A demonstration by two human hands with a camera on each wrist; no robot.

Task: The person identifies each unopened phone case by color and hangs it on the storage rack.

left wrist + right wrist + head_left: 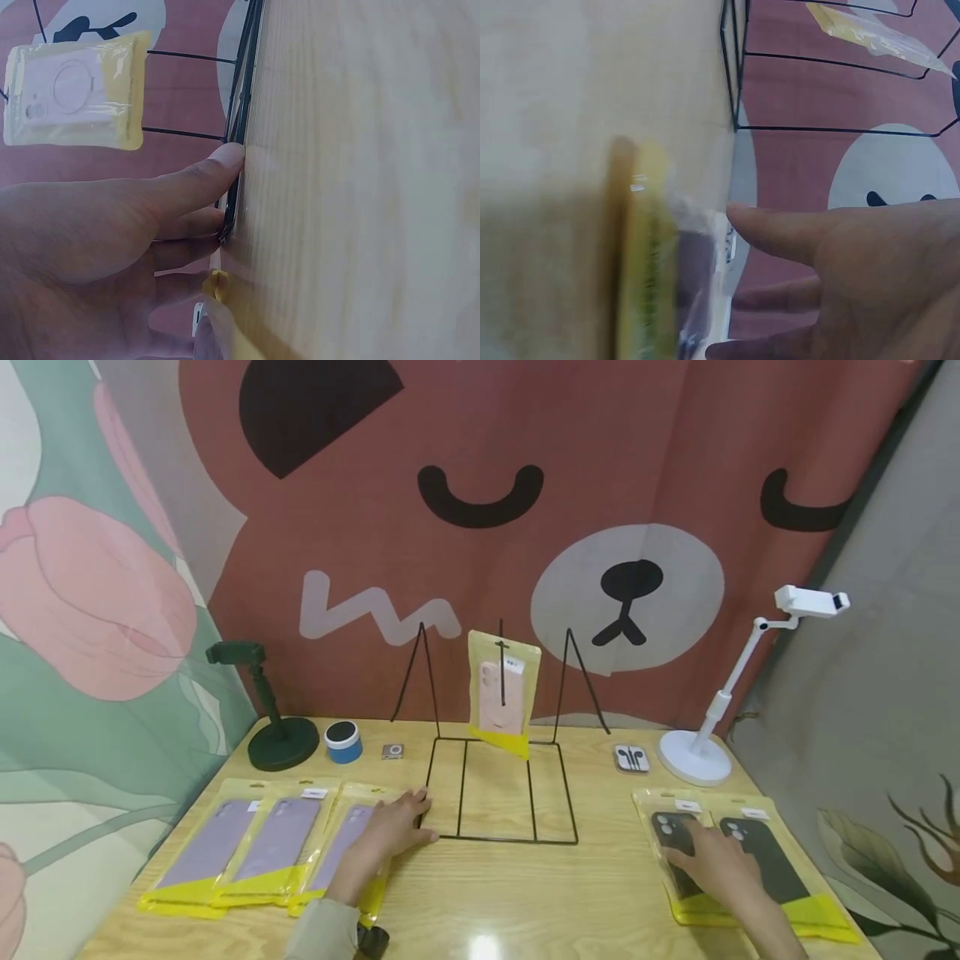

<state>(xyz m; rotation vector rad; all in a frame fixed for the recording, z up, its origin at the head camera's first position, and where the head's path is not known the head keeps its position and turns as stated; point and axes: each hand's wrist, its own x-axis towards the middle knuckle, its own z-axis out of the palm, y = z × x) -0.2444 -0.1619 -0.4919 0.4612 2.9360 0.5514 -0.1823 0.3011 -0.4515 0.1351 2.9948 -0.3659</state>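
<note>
Nearest the head camera, both hands are laid flat on packaged phone cases. By the right hand (716, 860) nothing is gripped: its fingers are stretched out and rested on the left one of two black cases in clear-and-yellow sleeves (678, 852), near the right edge of the wooden table (495, 893). In the right wrist view the thumb (780, 229) is seen straight, apart from the sleeve's edge. The left hand (393, 831) is likewise spread and relaxed; it is laid over the rightmost purple case (348, 839) of a row of three, with its fingertips (225, 154) brought against the front corner of the black wire rack (498, 793).

Trouble could come from that contact. The wire rack is judged light, and if it is nudged by the left fingertips it may be slid or tipped, and the pink case (502, 693) hung on its centre peg could be shaken off. The glossy sleeves are judged slippery: under a flat palm one may be skated across the wood instead of lifted, and its overlapping neighbour dragged along.

Further out, a dark phone stand (273, 731), a small blue speaker (343, 741), an earphone box (632, 757) and a white stand (712, 727) are set along the back.
</note>
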